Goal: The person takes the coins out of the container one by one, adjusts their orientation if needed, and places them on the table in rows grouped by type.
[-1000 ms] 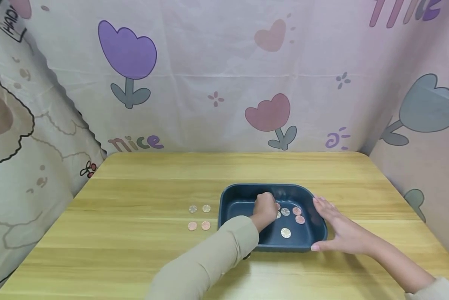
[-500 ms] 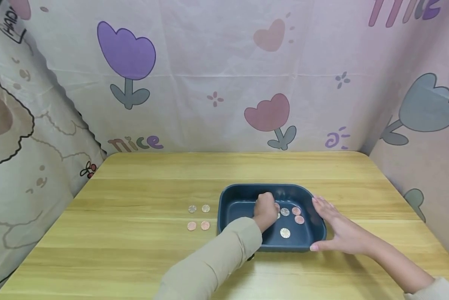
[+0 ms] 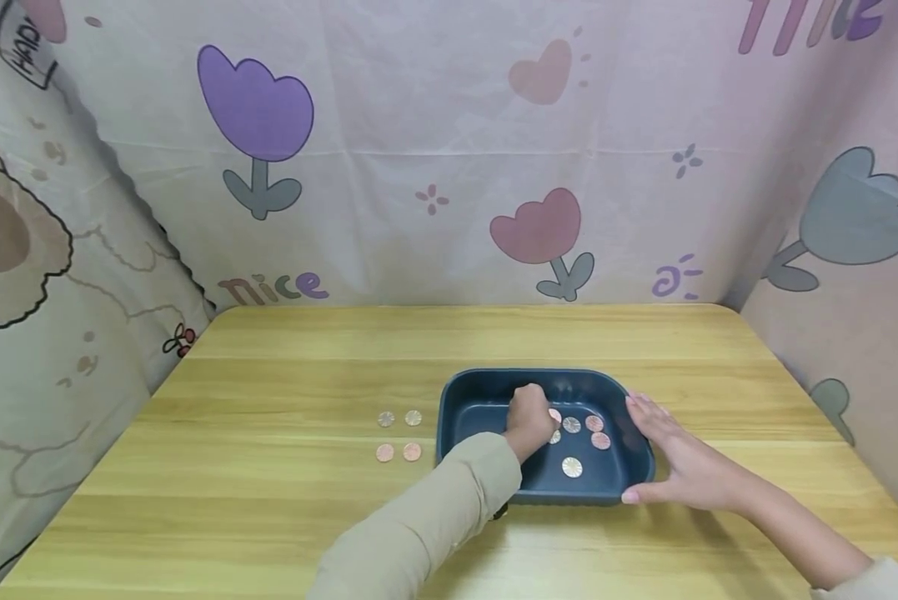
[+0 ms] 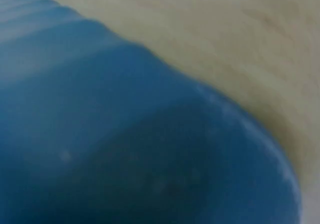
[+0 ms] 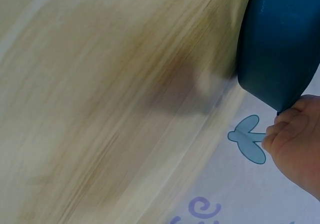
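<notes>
A dark blue rectangular tray [image 3: 486, 492] with rounded corners stands on the table. My left hand [image 3: 531, 419] reaches down inside it, knuckles up and fingers bent. The fingertips are hidden, so whether they pinch a coin cannot be seen. Beside this hand lie a pinkish coin [image 3: 555, 415] and a pale coin [image 3: 554, 437]. Farther right in the tray are a silvery coin [image 3: 571, 425], two pinkish coins [image 3: 601, 441] and a light gold coin [image 3: 572, 467]. My right hand [image 3: 681, 467] holds the tray's right end, thumb at the near corner and fingers along the far side.
Left of the tray, several coins lie on the wooden table [image 3: 268, 500] in two rows: pale coins [image 3: 413, 417] behind, pinkish coins [image 3: 413, 452] in front. A printed cloth [image 3: 388, 100] hangs behind the table and along both sides.
My left hand stays at nearly the same spot in the tray, with a slight shift of wrist and sleeve. The pale coin beside it has moved slightly nearer. My right hand has not moved.
</notes>
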`<state>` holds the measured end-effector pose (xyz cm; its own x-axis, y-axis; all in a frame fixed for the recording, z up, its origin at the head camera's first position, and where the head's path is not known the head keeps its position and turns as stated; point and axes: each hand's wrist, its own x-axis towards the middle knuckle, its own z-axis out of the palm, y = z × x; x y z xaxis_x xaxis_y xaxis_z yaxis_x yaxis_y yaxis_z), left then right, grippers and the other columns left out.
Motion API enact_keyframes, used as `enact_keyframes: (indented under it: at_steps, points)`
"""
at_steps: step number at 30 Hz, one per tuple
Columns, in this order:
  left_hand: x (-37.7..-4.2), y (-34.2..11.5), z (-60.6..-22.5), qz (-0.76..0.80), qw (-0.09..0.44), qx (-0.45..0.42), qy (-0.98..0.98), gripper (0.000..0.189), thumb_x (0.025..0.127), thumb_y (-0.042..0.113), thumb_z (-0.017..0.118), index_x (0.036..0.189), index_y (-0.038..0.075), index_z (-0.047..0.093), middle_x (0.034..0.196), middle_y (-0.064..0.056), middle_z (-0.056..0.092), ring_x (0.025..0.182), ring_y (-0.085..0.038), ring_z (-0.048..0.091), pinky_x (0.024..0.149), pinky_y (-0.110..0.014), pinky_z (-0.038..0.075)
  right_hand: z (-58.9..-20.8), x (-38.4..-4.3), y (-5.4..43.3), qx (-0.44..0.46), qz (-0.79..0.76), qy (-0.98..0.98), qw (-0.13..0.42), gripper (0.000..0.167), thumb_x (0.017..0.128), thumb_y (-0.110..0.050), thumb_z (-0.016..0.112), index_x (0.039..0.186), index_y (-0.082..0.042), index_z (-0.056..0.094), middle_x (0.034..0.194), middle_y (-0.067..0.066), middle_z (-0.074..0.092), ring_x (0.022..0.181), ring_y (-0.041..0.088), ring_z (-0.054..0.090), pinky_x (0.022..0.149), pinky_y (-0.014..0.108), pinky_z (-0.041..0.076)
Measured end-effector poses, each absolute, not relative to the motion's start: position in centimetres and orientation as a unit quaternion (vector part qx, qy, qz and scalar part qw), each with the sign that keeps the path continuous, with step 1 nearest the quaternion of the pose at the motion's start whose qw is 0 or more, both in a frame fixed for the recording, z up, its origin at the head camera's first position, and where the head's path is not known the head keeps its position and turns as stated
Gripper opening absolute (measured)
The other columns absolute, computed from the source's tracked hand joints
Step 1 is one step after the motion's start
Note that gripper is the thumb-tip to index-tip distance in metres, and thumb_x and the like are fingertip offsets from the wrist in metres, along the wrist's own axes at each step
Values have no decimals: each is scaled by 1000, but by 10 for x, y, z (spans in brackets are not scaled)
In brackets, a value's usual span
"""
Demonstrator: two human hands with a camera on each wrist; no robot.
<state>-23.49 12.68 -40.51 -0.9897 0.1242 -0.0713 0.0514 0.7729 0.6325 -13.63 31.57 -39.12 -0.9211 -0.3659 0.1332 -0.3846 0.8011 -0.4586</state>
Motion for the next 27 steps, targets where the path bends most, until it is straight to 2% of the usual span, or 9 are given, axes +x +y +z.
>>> enact_keyframes:
  at_steps: [3, 8, 12, 17, 22, 24, 27]
  points:
    - [-235, 124, -402, 334, 51, 54, 940, 12, 76, 7, 75, 67, 3, 67, 61, -5, 60, 56, -10, 56, 48, -21, 41, -391, -136, 316, 199, 246, -948, 19, 114, 66, -50, 77, 146, 3, 15, 150, 29, 15, 145, 27, 2, 96, -2, -7]
    - [-236, 122, -396, 331, 63, 53, 940, 14, 78, 9, 73, 66, 3, 69, 62, -3, 63, 55, -10, 57, 48, -21, 43, -391, -133, 317, 185, 252, -950, 14, 114, 66, -49, 78, 148, -2, 13, 151, 27, 13, 142, 40, 7, 96, 2, -6]
    - [-236, 121, -392, 329, 79, 46, 940, 15, 75, 13, 76, 66, 3, 71, 63, -4, 65, 54, -9, 56, 48, -22, 43, -392, -132, 318, 192, 244, -950, 24, 114, 66, -49, 77, 148, -2, 13, 152, 27, 13, 144, 33, 3, 95, -2, -6]
    - [-234, 115, -389, 335, 84, 60, 936, 17, 80, 12, 71, 66, 3, 71, 68, -4, 67, 56, -9, 57, 47, -21, 41, -394, -135, 318, 201, 236, -950, 32, 113, 66, -49, 77, 147, -1, 14, 151, 28, 15, 145, 18, -2, 95, -3, -6]
    - [-231, 102, -386, 367, 84, 98, 921, 35, 84, 9, 67, 50, 3, 59, 52, -1, 57, 47, -8, 47, 44, -19, 33, -395, -136, 318, 207, 237, -948, 36, 113, 66, -48, 78, 146, 2, 16, 148, 31, 18, 142, 5, -6, 95, -4, -6]
    - [-230, 97, -385, 380, 82, 117, 914, 38, 84, 9, 66, 48, 2, 56, 47, 0, 51, 45, -8, 43, 43, -18, 31, -395, -136, 317, 208, 238, -948, 34, 113, 66, -48, 78, 146, 3, 16, 148, 31, 19, 143, 7, -6, 95, -4, -6]
    - [-227, 88, -381, 394, 72, 145, 905, 31, 84, 8, 66, 53, 1, 64, 48, -1, 56, 46, -5, 45, 45, -16, 33, -395, -136, 316, 205, 241, -948, 30, 112, 66, -48, 78, 146, 2, 16, 148, 31, 19, 144, 11, -5, 95, -5, -5]
